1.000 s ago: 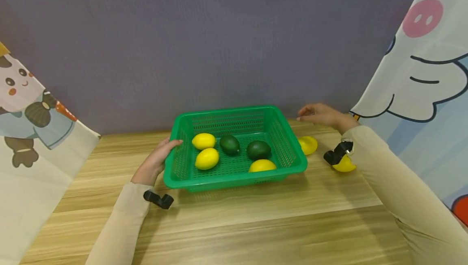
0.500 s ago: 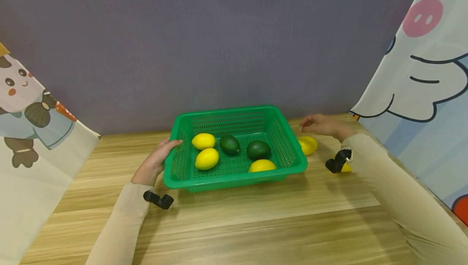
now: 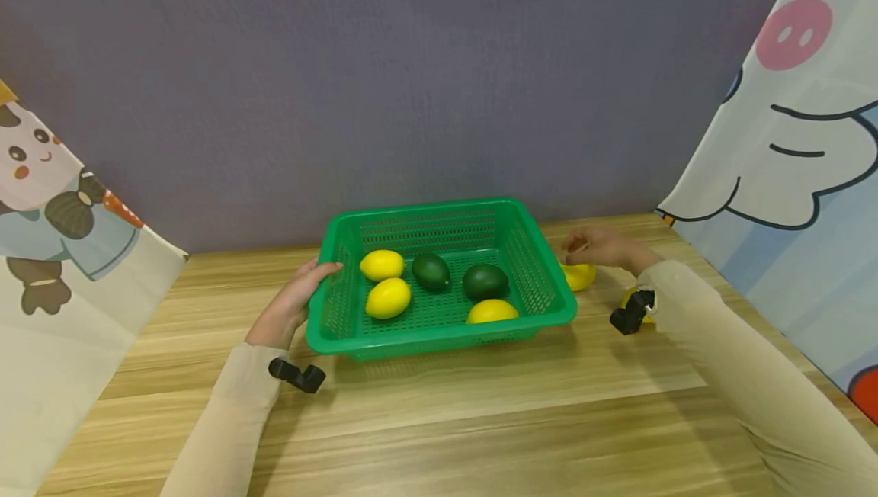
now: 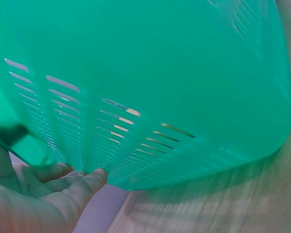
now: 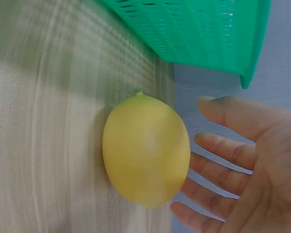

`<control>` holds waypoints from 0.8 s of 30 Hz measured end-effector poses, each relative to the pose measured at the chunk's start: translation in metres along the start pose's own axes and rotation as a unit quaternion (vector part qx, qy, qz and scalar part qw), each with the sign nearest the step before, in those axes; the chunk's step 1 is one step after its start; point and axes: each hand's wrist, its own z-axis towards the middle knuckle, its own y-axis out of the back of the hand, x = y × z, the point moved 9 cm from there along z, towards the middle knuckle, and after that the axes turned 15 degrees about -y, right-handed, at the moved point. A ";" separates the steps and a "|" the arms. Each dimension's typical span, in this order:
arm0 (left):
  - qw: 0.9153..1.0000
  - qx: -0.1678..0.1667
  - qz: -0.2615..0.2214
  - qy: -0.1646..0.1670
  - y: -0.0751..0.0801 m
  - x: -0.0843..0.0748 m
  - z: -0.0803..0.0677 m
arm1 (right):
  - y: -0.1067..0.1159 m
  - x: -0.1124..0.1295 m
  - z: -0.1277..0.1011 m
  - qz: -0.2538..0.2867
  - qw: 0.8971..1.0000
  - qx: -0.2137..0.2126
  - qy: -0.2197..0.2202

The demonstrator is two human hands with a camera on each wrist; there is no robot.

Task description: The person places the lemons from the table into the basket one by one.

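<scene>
A green slotted basket (image 3: 535,261) (image 4: 150,73) (image 5: 208,34) stands on the wooden table (image 3: 480,421). In it lie three lemons (image 3: 388,296) and two dark green avocados (image 3: 485,280). My left hand (image 3: 291,303) (image 4: 43,194) rests against the basket's left wall, thumb on the rim. My right hand (image 3: 600,247) (image 5: 242,160) hovers just over a lemon (image 3: 580,277) (image 5: 145,162) lying to the right of the basket, fingers spread and close to it without closing round it. Another lemon (image 3: 627,296) is mostly hidden behind my right wrist.
A grey wall runs behind the table. Printed cartoon cloths hang at the left (image 3: 55,253) and right (image 3: 789,139) sides. Black wrist camera mounts (image 3: 298,375) sit under both sleeves.
My right hand has come down from the back edge of the table to just above the lemon beside the basket. The left hand and basket have stayed put.
</scene>
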 end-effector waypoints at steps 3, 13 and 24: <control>1.000 0.000 0.000 -0.001 0.000 0.000 0.000 | -0.002 0.000 0.000 -0.006 1.000 -0.003 0.000; 1.000 0.001 0.004 -0.004 -0.001 -0.002 -0.001 | -0.010 -0.011 0.004 -0.009 1.000 0.011 -0.016; 1.000 0.005 -0.001 -0.010 -0.002 -0.002 0.000 | -0.018 -0.009 0.008 -0.013 1.000 0.001 0.013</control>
